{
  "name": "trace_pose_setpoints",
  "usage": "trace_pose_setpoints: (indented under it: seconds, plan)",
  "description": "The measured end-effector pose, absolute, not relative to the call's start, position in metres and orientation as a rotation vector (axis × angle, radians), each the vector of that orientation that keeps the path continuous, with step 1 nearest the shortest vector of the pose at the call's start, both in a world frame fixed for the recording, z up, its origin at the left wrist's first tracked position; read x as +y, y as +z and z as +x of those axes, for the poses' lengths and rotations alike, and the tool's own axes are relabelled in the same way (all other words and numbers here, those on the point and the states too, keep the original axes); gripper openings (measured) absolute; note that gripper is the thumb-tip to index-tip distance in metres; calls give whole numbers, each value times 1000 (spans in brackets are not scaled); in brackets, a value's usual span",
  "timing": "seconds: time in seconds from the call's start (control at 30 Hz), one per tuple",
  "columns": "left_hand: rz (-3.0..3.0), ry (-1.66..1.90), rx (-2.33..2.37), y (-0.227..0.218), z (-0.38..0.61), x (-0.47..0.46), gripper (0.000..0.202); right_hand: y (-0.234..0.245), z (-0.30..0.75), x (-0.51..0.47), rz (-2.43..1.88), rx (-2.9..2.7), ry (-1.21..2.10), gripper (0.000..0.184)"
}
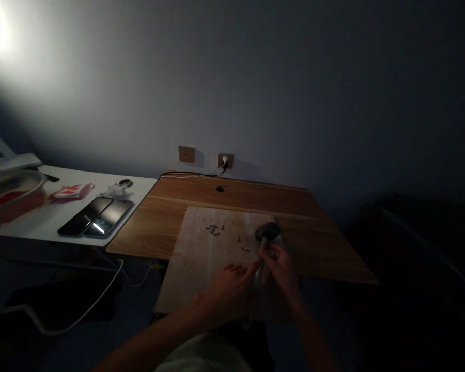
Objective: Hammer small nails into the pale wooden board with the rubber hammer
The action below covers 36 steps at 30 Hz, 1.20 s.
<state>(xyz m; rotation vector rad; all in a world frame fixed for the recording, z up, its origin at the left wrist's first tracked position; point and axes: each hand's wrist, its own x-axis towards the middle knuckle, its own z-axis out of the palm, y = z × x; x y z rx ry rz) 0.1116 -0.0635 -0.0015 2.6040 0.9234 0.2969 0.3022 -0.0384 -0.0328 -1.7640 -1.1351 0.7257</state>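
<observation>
A square wooden board (201, 258) lies on the brown table, tilted toward me. Near its right edge is a dark, round-headed tool (267, 231) that looks like a mallet, its short pale handle pointing at me. My right hand (281, 266) is closed, its fingers pinched together beside that handle; what lies between them is too dark to make out. My left hand (232, 281) reaches in from the left, thumb stretched toward the right fingers, the other fingers loosely curled over the board. Several small screw-like metal pieces (214, 229) lie in a cluster, with two more (245, 249) closer to my hands.
The brown table (256, 194) meets a grey wall with a plugged-in socket (225, 160). On the white table at left are two dark phone-like slabs (108, 217), a red-and-white packet (74, 191), crumpled plastic (117, 191), a clear bowl (34, 199) and a lamp base (14, 161).
</observation>
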Motion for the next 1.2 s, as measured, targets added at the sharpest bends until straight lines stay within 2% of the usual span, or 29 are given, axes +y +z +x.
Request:
trace_pose_setpoints:
  seconds: [0.13, 0.4, 0.6, 0.83, 1.07, 1.2]
  plan:
    - [2728, 338, 831, -3, 116, -71, 50, -29, 296, -30, -1969, -1372, 492, 31]
    - [2780, 271, 886, -7, 96, -44, 31, -22, 291, -32, -2054, -1576, 357, 22]
    - [2859, 320, 1048, -3, 89, 11, 22, -30, 295, -31, -1963, -1417, 481, 29]
    - [3119, 276, 794, -8, 113, 25, 21, -44, 300, -29, -1857, -1295, 575, 43]
    - [3201, 285, 755, -21, 126, 22, 16, -42, 302, -23, -1970, -1438, 560, 40]
    - [3135, 272, 812, -26, 131, 27, 16, -47, 309, -21, -1850, -1353, 664, 40]
